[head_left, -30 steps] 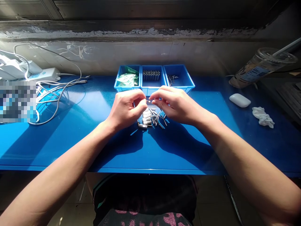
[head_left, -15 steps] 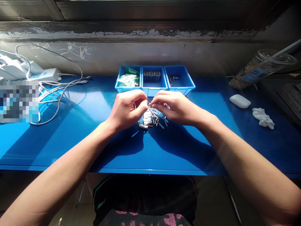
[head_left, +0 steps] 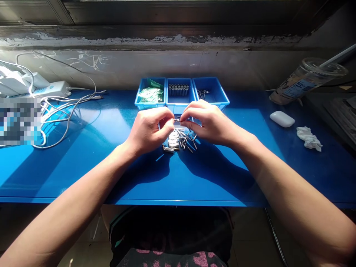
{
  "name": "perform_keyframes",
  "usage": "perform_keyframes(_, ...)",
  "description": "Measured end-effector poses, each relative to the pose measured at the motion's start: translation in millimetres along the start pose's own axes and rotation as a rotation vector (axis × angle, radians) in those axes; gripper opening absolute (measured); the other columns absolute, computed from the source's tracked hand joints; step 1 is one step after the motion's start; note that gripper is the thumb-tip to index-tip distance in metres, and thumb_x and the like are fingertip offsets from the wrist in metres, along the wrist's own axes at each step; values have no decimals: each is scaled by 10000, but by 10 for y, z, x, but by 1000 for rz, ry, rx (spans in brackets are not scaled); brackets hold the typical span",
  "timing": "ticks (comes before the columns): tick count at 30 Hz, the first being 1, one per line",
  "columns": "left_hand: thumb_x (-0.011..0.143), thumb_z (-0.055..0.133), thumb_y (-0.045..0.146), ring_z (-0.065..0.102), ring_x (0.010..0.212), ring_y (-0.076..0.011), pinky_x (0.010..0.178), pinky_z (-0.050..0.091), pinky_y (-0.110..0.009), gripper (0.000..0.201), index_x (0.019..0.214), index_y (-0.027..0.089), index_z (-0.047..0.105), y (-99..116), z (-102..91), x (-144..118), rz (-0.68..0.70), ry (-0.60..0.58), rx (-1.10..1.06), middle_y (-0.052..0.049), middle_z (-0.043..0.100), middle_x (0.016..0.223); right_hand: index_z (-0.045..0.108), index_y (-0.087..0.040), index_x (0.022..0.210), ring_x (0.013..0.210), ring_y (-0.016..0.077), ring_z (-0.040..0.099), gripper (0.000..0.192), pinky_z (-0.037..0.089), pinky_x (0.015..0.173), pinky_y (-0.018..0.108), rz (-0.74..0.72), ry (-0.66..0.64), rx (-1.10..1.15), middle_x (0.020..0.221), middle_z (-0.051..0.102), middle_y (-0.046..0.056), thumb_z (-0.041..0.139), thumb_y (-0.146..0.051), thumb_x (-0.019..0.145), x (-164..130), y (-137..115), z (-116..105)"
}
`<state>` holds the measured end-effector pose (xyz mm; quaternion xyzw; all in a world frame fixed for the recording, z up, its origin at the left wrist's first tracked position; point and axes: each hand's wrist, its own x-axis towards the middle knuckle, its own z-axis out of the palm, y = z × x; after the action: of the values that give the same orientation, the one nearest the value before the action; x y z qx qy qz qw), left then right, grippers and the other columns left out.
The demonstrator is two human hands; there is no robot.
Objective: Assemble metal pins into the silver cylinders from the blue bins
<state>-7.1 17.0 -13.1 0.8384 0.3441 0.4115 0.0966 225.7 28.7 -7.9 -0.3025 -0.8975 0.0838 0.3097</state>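
Observation:
My left hand (head_left: 152, 128) and my right hand (head_left: 207, 119) meet fingertip to fingertip above the blue table. Between them spans a thin metal pin (head_left: 177, 120), pinched at one end by each hand; its exact form is too small to make out. Just below the fingers lies a loose pile of slim metal pins (head_left: 188, 141), rivet-like, with thicker ends. Beside it on the left sit several silver metal pieces (head_left: 173, 141), short and block-shaped, partly in my left hand's shadow.
Behind my hands stand three joined blue bins: green-and-white packets (head_left: 151, 94) at left, metal tubes (head_left: 178, 89) in the middle, dark pins (head_left: 203, 93) at right. White cables (head_left: 69, 105) lie left; a plastic cup (head_left: 302, 83), white case (head_left: 282, 119) and crumpled tissue (head_left: 308, 139) are right.
My right hand has drawn slightly away from the left and its knuckles have risen, so more of the pin shows between the fingertips. The whole view has shifted a little.

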Motion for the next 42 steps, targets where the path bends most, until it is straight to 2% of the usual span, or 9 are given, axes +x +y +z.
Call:
perform_keyframes(14,878,578,177,518,571,-109,573,409,-253,136,803,158,690,-13,16,1,8,3,38,11,636,664,729,-209,931,931,252,620,69,495,821,401,-9,91,-74,994,705,80,702,-256,973,-4,22,-48)
perform_keyframes(23,887,575,199,534,584,-115,585,426,-258,141,815,161,691,-9,19,-1,-7,-14,52,4,663,688,699,-212,902,904,256,610,64,480,809,402,0,101,-95,969,707,75,702,-242,958,-3,13,-51)
perform_keyframes(37,867,626,201,578,613,-103,595,481,-237,28,857,177,638,35,-10,-1,35,-59,-56,9,665,749,656,-214,851,869,246,586,75,439,758,373,41,158,-126,899,682,55,692,-206,915,-1,-25,-37)
perform_keyframes(42,887,636,203,571,599,-95,598,487,-238,49,846,179,629,24,3,-1,84,-39,-33,17,662,730,661,-212,865,883,248,601,58,453,774,378,37,150,-128,928,694,61,681,-186,912,-5,-31,-20)
